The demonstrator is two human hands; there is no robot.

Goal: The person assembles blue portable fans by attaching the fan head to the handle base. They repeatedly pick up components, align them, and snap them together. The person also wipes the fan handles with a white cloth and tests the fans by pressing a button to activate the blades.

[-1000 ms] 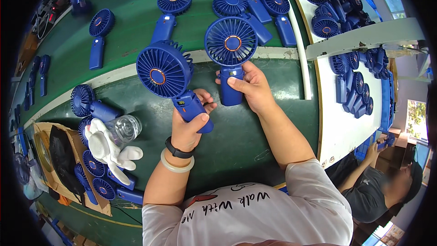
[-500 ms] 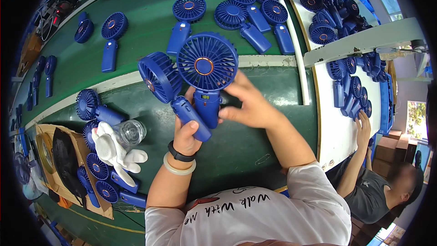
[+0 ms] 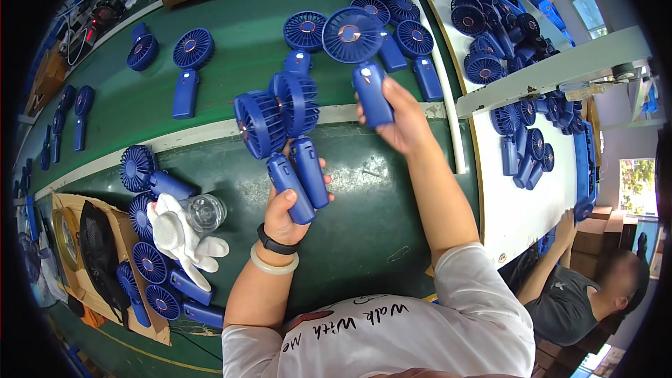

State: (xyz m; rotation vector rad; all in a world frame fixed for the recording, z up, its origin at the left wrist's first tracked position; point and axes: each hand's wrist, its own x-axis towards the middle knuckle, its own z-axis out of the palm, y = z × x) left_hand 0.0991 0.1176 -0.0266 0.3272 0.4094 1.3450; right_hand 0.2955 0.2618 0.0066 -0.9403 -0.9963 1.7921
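Observation:
My left hand (image 3: 283,215) is closed around the handles of two blue handheld fans. The outer fan (image 3: 262,126) leans left, and the second fan (image 3: 301,103) stands beside it, turned nearly side-on. Farther right, my right hand (image 3: 407,120) grips the handle of a third blue handheld fan (image 3: 352,36), its round head up and its orange-ringed center showing. That fan is over the green belt, overlapping other fans in the view. Behind my left hand's fans, another fan (image 3: 306,30) lies on the belt, its handle partly hidden.
A clear plastic cup (image 3: 206,213) and a white glove (image 3: 175,232) sit to my left, beside several fans and a cardboard piece (image 3: 152,325). A white rail (image 3: 448,91) edges the belt. Fans cover parts of the white side table (image 3: 504,217), where a co-worker (image 3: 567,301) reaches.
My right hand has left the fan with the lit display and moved up and right, now holding another fan. The two fans in my left hand have turned closer to side-on.

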